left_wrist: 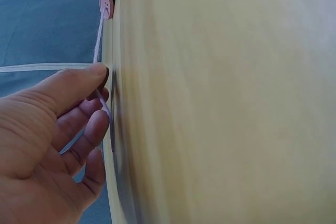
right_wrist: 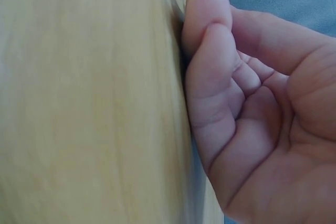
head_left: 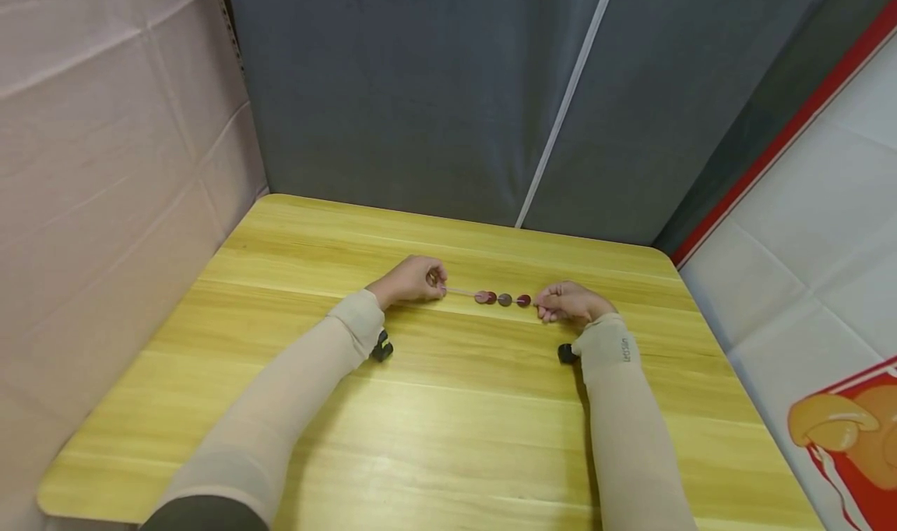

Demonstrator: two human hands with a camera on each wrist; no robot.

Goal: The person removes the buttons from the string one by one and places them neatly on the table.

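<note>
Sleeved forearms are seen nearest the head camera, reaching over the near edge of the desk (head_left: 294,437); small dark writing is carried on the right sleeve (head_left: 626,350) near the wrist, too small to be read; the left hand (head_left: 409,280) is rested on the desk towards the middle of the far half, its thumb and fingers pinched on one end of a pale string (head_left: 459,290); the same pinch is shown in the left wrist view (left_wrist: 97,51); the right hand (head_left: 571,303) is curled at the other end, where the string is gripped; several buttons (head_left: 503,299), pink, dark red and grey, are threaded on the string between the two hands, just above the desk.
</note>
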